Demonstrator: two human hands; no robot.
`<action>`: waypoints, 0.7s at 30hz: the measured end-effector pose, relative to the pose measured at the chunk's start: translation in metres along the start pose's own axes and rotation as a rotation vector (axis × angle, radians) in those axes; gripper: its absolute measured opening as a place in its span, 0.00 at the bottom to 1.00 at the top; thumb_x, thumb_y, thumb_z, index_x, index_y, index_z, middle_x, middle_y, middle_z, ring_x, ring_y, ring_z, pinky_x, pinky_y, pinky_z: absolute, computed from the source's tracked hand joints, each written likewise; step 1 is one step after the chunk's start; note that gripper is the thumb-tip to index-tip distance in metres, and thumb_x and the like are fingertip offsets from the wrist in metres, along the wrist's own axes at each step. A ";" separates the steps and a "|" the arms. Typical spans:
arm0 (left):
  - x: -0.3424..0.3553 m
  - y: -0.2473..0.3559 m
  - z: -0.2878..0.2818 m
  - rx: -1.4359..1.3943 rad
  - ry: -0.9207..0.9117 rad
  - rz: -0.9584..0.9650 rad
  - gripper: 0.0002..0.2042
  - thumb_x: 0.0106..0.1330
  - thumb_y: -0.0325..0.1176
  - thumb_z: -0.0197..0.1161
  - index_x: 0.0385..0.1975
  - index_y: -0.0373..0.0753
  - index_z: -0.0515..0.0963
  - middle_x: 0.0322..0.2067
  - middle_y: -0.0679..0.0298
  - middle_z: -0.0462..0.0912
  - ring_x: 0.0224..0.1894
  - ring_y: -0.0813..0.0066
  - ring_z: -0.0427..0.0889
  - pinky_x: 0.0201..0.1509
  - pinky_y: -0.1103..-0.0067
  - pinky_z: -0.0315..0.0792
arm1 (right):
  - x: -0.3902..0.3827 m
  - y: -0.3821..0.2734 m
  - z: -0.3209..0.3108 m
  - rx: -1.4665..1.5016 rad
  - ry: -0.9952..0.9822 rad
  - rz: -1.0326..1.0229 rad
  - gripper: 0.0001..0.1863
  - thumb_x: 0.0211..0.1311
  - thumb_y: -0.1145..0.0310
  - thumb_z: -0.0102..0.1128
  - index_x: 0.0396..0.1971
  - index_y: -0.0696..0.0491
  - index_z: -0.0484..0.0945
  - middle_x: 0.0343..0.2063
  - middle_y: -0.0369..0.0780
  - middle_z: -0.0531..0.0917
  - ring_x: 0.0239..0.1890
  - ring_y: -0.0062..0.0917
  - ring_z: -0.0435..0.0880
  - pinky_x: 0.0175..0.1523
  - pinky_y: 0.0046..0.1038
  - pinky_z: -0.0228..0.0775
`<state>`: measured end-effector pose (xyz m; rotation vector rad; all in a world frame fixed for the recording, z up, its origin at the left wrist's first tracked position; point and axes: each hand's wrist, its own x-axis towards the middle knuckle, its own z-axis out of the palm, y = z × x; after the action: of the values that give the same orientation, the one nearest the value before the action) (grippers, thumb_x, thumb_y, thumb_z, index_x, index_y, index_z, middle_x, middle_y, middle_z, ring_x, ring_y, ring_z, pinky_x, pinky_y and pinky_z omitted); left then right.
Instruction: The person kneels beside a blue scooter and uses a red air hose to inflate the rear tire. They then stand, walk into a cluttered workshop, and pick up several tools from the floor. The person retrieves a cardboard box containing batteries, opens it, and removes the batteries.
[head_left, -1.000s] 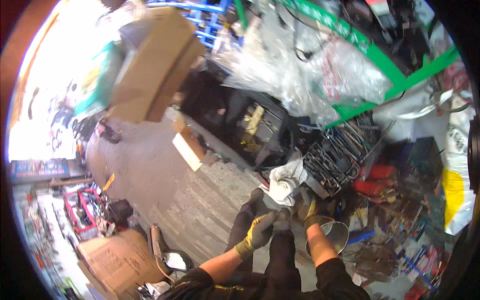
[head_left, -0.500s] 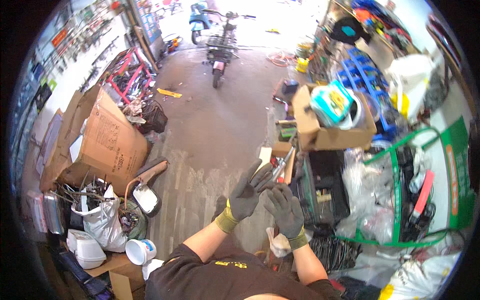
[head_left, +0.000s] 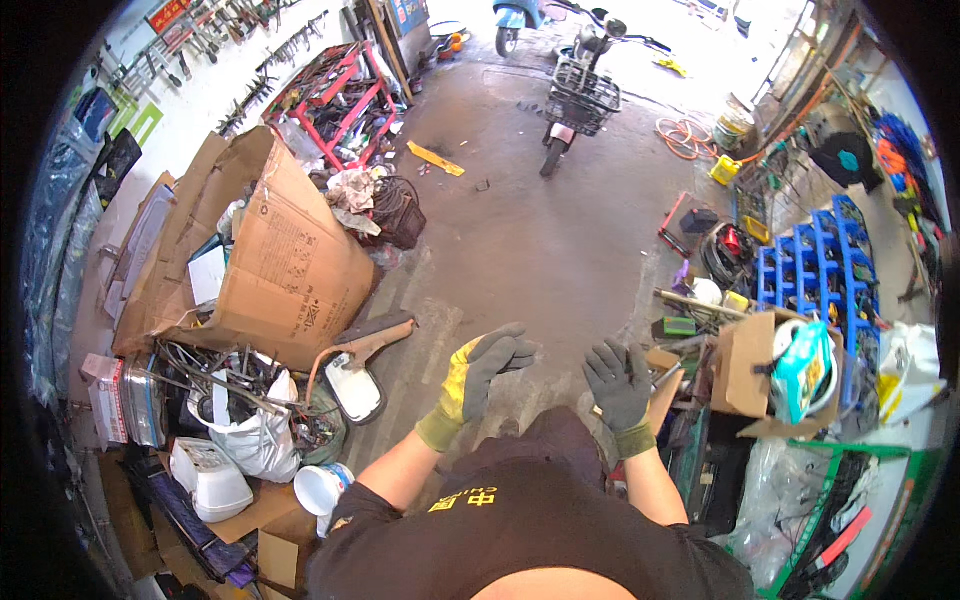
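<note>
Above the scuffed grey floor [head_left: 500,260], gloved hands [head_left: 617,385] hover between cardboard boxes [head_left: 305,265].

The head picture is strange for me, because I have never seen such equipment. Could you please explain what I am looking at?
There is no robot here: you look down at a person's own two hands, through a wide fisheye camera worn on the head. That is why edges bend. Left in the picture is the person's left.

The left hand and right hand wear grey and yellow gloves and are raised, apart. Neither clearly holds anything; a small pale bit beside the right palm is too small to identify.

On the floor ahead are a yellow strip and a two-wheeler with a basket. A large carton stands left, a blue rack right.
</note>
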<state>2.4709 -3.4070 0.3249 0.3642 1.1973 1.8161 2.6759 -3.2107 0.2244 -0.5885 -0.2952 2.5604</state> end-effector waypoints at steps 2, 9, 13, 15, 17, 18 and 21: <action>0.043 0.008 -0.014 0.034 0.064 0.039 0.20 0.80 0.35 0.53 0.65 0.29 0.72 0.50 0.54 0.86 0.53 0.65 0.86 0.61 0.70 0.78 | 0.043 -0.017 -0.004 -0.052 0.148 0.000 0.27 0.79 0.50 0.49 0.61 0.57 0.77 0.54 0.47 0.85 0.57 0.42 0.84 0.67 0.46 0.74; 0.245 0.030 -0.060 -0.463 0.246 0.021 0.21 0.81 0.40 0.51 0.64 0.32 0.74 0.54 0.53 0.85 0.53 0.63 0.86 0.61 0.66 0.79 | 0.272 -0.082 0.010 0.061 0.238 0.051 0.22 0.75 0.53 0.55 0.55 0.55 0.80 0.52 0.44 0.87 0.54 0.41 0.85 0.65 0.46 0.77; 0.355 0.077 -0.087 -0.536 0.261 0.078 0.23 0.81 0.44 0.51 0.64 0.32 0.74 0.55 0.53 0.85 0.55 0.61 0.85 0.63 0.64 0.77 | 0.439 -0.098 0.079 -0.205 0.162 0.167 0.22 0.75 0.53 0.57 0.55 0.56 0.80 0.50 0.44 0.87 0.52 0.38 0.87 0.64 0.43 0.78; 0.388 0.098 -0.100 -0.485 0.296 0.127 0.24 0.81 0.46 0.51 0.64 0.32 0.73 0.55 0.52 0.84 0.57 0.60 0.84 0.64 0.64 0.76 | 0.518 -0.100 0.120 -0.407 0.051 0.261 0.22 0.75 0.53 0.57 0.56 0.54 0.79 0.51 0.44 0.87 0.52 0.37 0.87 0.62 0.40 0.79; 0.418 0.116 -0.118 -0.386 0.410 0.157 0.25 0.81 0.46 0.50 0.64 0.32 0.74 0.56 0.52 0.84 0.58 0.59 0.83 0.65 0.63 0.76 | 0.590 -0.092 0.156 -0.553 -0.058 0.367 0.22 0.75 0.53 0.57 0.56 0.54 0.79 0.52 0.44 0.86 0.54 0.35 0.86 0.61 0.39 0.79; 0.435 0.123 -0.129 -0.391 0.421 0.201 0.25 0.80 0.48 0.51 0.63 0.32 0.75 0.55 0.52 0.85 0.56 0.59 0.84 0.65 0.63 0.76 | 0.624 -0.087 0.171 -0.585 -0.069 0.420 0.23 0.75 0.52 0.57 0.56 0.54 0.79 0.53 0.44 0.86 0.54 0.35 0.86 0.61 0.38 0.79; 0.500 0.135 -0.170 -0.786 0.414 0.196 0.26 0.79 0.50 0.51 0.61 0.31 0.75 0.53 0.53 0.85 0.52 0.60 0.86 0.64 0.65 0.76 | 0.730 -0.059 0.199 -0.626 -0.088 0.528 0.24 0.74 0.52 0.58 0.57 0.55 0.78 0.53 0.45 0.85 0.53 0.35 0.86 0.59 0.37 0.79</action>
<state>2.0152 -3.1194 0.2458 -0.3722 0.6183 2.4385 2.0358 -2.8073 0.1621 -0.8657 -1.1293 2.9912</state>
